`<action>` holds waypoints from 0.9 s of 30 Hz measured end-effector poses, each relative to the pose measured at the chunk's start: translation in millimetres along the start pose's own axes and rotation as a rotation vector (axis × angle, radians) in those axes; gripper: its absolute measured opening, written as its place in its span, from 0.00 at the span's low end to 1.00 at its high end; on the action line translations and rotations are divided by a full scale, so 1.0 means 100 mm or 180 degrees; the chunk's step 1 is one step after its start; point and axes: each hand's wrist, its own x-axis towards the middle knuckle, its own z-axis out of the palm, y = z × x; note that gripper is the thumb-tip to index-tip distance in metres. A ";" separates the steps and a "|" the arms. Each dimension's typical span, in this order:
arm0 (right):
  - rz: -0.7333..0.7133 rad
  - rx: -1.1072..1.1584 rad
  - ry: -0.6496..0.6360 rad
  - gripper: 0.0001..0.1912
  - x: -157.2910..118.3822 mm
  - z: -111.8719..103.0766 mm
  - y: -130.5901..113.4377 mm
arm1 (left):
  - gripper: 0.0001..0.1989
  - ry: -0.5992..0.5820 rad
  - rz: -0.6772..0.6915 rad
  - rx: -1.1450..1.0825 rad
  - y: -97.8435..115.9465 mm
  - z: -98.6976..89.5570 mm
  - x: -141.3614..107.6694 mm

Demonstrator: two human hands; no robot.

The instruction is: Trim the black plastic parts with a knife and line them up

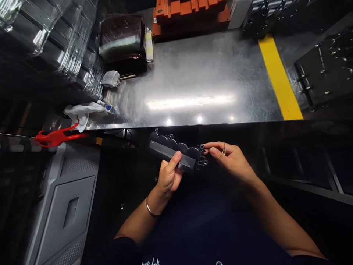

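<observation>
My left hand point(170, 175) grips a black plastic part point(161, 148) just past the table's front edge, with the thumb pressed on its front. The part is long and tilted, its right end lower. Rounded scallops run along its upper edge, a flat grey strip crosses its face, and small ring-shaped lugs stick out at the top and right end. At that right end my right hand point(230, 158) has its thumb and index finger close together, the index fingertip at a lug. The other right fingers are mostly hidden.
A shiny metal table point(193, 73) bears orange blocks point(190, 22), a wrapped dark stack point(122, 40), a white glove point(82, 110) and yellow tape point(280, 79). Red-handled pliers point(59, 137) overhang its left front edge. Film-wrapped trays point(55, 40) and a grey bin point(66, 213) stand left; black parts point(325, 73) lie right.
</observation>
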 end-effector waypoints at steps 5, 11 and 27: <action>-0.0066 -0.0025 -0.0006 0.18 0.02 -0.04 -0.04 | 0.12 -0.0099 -0.0347 -0.0264 -0.07 0.01 -0.04; 0.0248 0.0772 -0.0178 0.22 0.09 -0.04 0.11 | 0.03 0.0032 -0.1113 -0.0634 -0.12 -0.02 -0.02; -0.1280 -0.2734 0.1208 0.17 0.01 -0.44 0.29 | 0.11 -0.0643 -0.0848 -0.0084 0.01 -0.14 0.03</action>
